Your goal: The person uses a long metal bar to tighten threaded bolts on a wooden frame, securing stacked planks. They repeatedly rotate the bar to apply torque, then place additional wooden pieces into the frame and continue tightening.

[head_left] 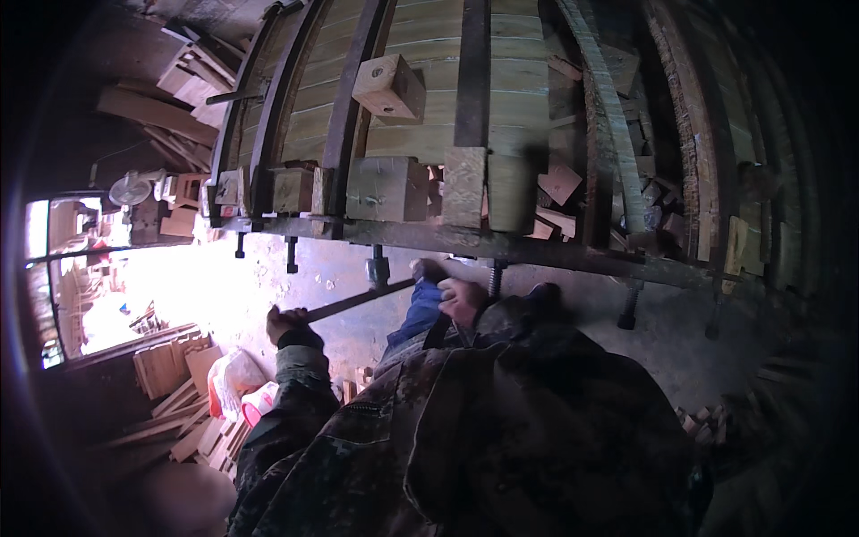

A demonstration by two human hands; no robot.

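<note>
A long dark metal bar (358, 300) lies almost level below the clamping rack, its long axis running from lower left to upper right, the far end pointing at the threaded clamp screw (378, 267) that hangs from the rack's near steel rail (537, 251). The left hand (286, 324) is closed in a fist around the bar's near left end, knuckles up. The left forearm, in a camouflage sleeve (304, 394), rises from the lower edge and bends at the wrist toward the bar.

The right hand (463, 300) sits to the right of the bar's far end, just under the rail and beside another screw (495, 279). Its fingers are curled downward over the dark jacket and a blue trouser knee (419, 313); whether it grips anything cannot be told.

Above the rail, glued wooden boards (420, 80) lie pressed between dark steel bars, with wooden blocks (389, 88) wedged on top and along the near edge (386, 188). Further right, offcuts (559, 183) fill a gap in the rack. On the concrete floor to the left lie stacked wood pieces (170, 367) and a white-and-red bag (237, 380), near a bright doorway (98, 295).
</note>
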